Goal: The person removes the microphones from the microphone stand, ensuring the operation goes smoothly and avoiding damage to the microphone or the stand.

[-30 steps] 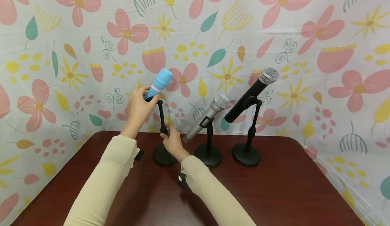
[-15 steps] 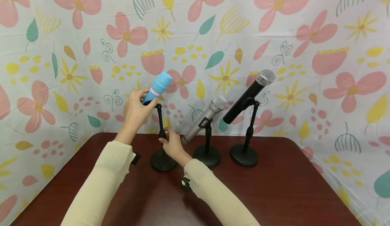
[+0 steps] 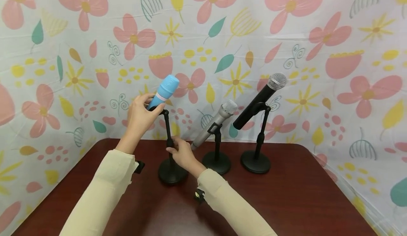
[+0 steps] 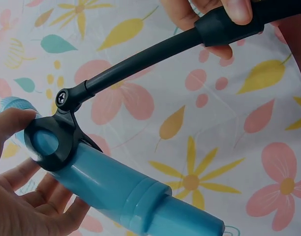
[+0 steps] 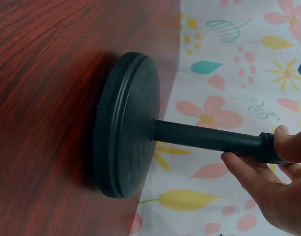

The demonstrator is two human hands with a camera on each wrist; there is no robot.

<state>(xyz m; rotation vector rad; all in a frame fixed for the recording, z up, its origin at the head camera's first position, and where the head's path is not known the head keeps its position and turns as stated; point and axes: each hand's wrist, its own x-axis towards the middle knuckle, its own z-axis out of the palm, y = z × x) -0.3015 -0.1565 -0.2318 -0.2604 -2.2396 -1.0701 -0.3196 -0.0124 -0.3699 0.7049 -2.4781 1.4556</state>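
My left hand [image 3: 139,115] grips a light blue microphone [image 3: 167,87], which tilts up to the right in the clip of a black desk stand [image 3: 172,174]. In the left wrist view, the ring-shaped black clip [image 4: 51,158] wraps the blue body, with thumb and fingers on either side near the head end. My right hand [image 3: 184,154] holds the stand's pole at its collar, thumb on one side and fingers behind. The right wrist view shows the round base [image 5: 133,132] on the tabletop, below that grip.
To the right, a silver microphone [image 3: 212,125] leans in a second black stand [image 3: 217,162], close beside my right hand. Farther right, a black microphone [image 3: 255,106] sits in a third stand [image 3: 255,161]. The dark red table [image 3: 295,193] backs onto a flowered cloth [image 3: 318,105].
The stand with the blue microphone has come slightly nearer to me, its base lower in view. Both hands have moved along with it. The other two stands keep their places.
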